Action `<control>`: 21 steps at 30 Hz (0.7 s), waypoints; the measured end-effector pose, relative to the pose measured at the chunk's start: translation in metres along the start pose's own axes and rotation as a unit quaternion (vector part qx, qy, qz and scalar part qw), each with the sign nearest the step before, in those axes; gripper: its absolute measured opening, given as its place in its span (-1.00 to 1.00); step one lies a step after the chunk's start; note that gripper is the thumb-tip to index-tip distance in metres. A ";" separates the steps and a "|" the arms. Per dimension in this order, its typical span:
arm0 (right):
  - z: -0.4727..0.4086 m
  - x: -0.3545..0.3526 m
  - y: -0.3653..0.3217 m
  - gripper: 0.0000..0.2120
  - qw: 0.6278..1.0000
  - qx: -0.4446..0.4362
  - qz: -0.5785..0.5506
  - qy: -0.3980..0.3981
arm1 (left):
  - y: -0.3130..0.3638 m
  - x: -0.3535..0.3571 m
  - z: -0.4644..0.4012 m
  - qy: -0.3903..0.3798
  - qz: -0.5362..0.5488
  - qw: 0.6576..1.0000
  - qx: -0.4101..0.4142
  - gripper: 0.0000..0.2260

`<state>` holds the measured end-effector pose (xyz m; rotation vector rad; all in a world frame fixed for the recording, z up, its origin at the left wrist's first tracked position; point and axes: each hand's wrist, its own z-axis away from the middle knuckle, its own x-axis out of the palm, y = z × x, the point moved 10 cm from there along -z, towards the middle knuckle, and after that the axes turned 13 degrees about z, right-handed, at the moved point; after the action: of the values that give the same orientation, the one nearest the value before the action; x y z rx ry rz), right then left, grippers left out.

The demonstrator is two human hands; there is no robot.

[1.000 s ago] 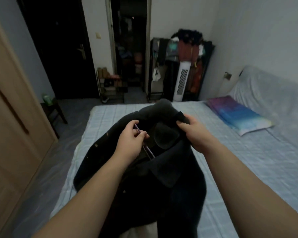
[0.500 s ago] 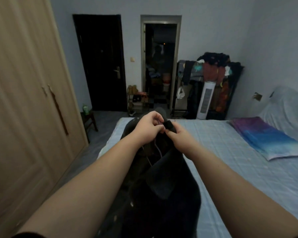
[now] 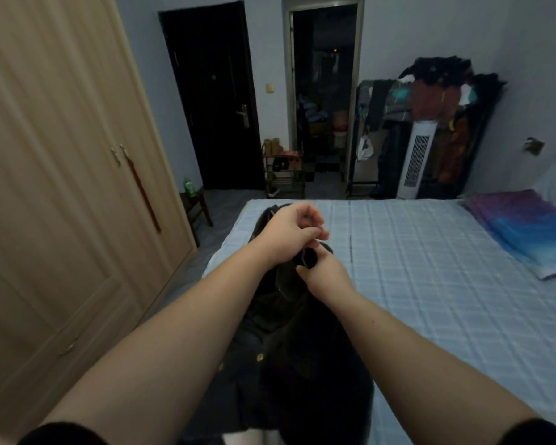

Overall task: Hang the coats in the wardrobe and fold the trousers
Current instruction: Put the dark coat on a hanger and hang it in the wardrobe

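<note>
coat (image 3: 289,342) held up over bed (image 3: 430,284) near its left edge | left hand (image 3: 289,229) fingers curled, seemingly pinching thin hanger wire | right hand (image 3: 321,274) fingers clamp collar | risk: coat slips off hanger if collar released; wardrobe (image 3: 61,187) doors closed

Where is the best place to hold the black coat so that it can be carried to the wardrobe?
At the collar, from above. The black coat hangs down over the bed edge, its neck end up. The right hand pinches the collar there, and the left hand holds a thin hanger hook just above it. Lifted there, the coat should hang straight.
</note>
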<state>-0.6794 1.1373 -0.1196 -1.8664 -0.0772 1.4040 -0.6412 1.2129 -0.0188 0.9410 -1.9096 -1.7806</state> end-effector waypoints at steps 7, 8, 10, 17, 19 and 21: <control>-0.006 -0.068 0.012 -0.78 0.994 0.041 -0.034 0.094 | 0.007 -0.048 -0.008 0.089 -0.035 0.993 0.064 -0.68; -0.008 -0.076 0.016 -0.75 0.994 0.047 -0.032 0.096 | 0.000 -0.061 -0.010 0.107 -0.054 0.991 0.056 -0.71; -0.009 -0.083 0.017 -0.71 0.995 0.043 -0.016 0.088 | -0.022 -0.080 -0.013 0.112 -0.121 0.986 0.020 -0.77; 0.011 -0.081 0.016 -0.68 0.993 0.051 -0.084 0.072 | -0.127 -0.105 -0.012 0.016 -0.229 0.960 -0.159 -0.56; 0.021 -0.082 0.014 -0.69 0.992 0.048 -0.093 0.076 | -0.149 -0.102 -0.014 -0.008 -0.268 0.947 -0.177 -0.48; 0.030 -0.083 0.016 -0.74 0.988 0.051 -0.118 0.081 | -0.165 -0.100 -0.020 -0.017 -0.292 0.941 -0.170 -0.37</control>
<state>-0.7427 1.1029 -0.0661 -1.8147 -0.1365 1.0729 -0.5205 1.2691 -0.1595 1.4455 -1.3394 -2.3617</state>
